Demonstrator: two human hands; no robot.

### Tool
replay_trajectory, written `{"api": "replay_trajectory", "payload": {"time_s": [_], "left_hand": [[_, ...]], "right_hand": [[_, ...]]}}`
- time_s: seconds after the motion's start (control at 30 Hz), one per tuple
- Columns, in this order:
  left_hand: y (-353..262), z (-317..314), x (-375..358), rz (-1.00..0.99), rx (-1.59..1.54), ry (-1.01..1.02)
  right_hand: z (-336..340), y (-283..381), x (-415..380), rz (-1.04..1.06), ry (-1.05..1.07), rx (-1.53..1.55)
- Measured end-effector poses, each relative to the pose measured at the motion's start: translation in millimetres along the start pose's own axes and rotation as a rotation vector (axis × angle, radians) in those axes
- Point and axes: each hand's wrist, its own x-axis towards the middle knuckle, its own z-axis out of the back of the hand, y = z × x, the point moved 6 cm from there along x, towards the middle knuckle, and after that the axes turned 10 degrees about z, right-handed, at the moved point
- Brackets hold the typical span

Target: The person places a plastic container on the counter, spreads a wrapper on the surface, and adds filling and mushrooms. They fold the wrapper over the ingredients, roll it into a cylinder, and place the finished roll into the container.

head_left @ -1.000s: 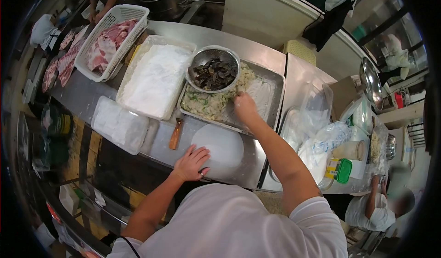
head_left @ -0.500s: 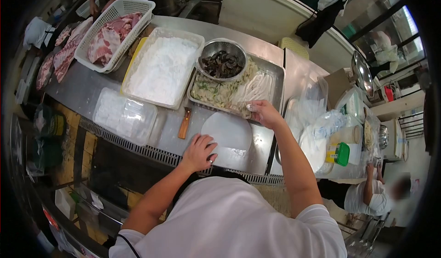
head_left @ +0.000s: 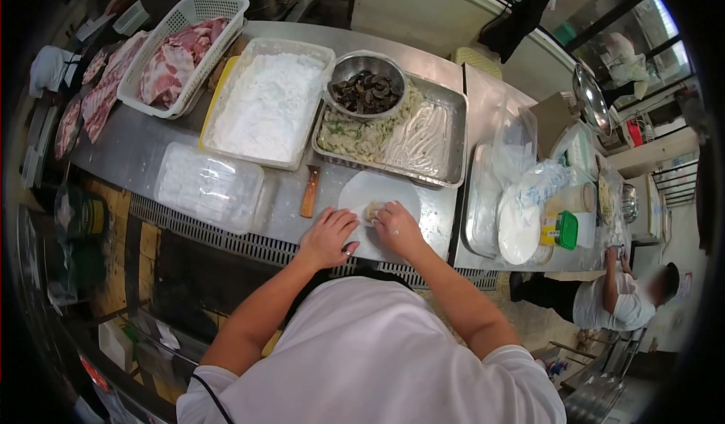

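Observation:
A thin round white sheet [head_left: 355,191] lies on the steel counter in front of me. My left hand [head_left: 330,237] rests at its near left edge, fingers stretched out and lying flat. Over the sheet, my right hand [head_left: 399,228] has its fingertips closed on a small lump of pale filling [head_left: 371,212]. Beyond it stands a metal tray [head_left: 459,133] with pale chopped filling flecked green [head_left: 351,138] on the left and a smeared whitish layer on the right. A steel bowl [head_left: 334,95] of dark sliced pieces sits on the tray. A wooden-handled knife [head_left: 310,196] lies left of the sheet.
Left of the tray are a tub of white powder [head_left: 260,111], a lidded clear container [head_left: 208,186] and a white basket [head_left: 181,95] of raw meat. Bags, a green-lidded tub [head_left: 563,230] and a white disc [head_left: 519,231] crowd the right. A co-worker [head_left: 604,301] stands there.
My right hand has moved from the tray's near edge down to the round sheet, where a lump of filling now shows at its fingertips. My left hand stays near the sheet's left edge.

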Motion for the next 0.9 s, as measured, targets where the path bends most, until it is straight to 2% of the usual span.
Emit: {"api": "replay_trajectory", "payload": {"time_s": [0.13, 0.33, 0.43, 0.53, 0.63, 0.73, 0.83, 0.9], "left_hand": [[0.9, -1.5, -0.3, -0.003, -0.004, 0.014], [0.7, -1.2, 0.3, 0.003, -0.016, 0.001], [0.7, -0.8, 0.2, 0.001, -0.016, 0.002], [-0.1, -0.2, 1.0, 0.002, -0.013, -0.006], [-1.0, 1.2, 0.9, -0.003, -0.010, -0.022], [-1.7, 1.8, 1.5, -0.003, -0.010, -0.025], [-1.8, 0.9, 1.7, 0.002, -0.009, -0.025], [-1.6, 0.6, 2.2, 0.005, -0.006, -0.022]], "right_hand": [[4.1, -1.0, -11.9, -0.046, -0.010, -0.080], [16.2, -23.2, -22.8, -0.366, -0.115, 0.129], [13.3, -32.5, -20.1, -0.333, 0.141, 0.143], [28.9, -12.5, 2.6, -0.146, 0.219, 0.005], [18.2, -14.6, 18.3, -0.043, 0.367, 0.032], [7.3, -24.5, 20.6, 0.019, 0.396, -0.041], [6.7, -30.0, 17.7, 0.014, 0.440, -0.062], [19.5, -27.1, 15.9, -0.050, 0.382, 0.021]]}}
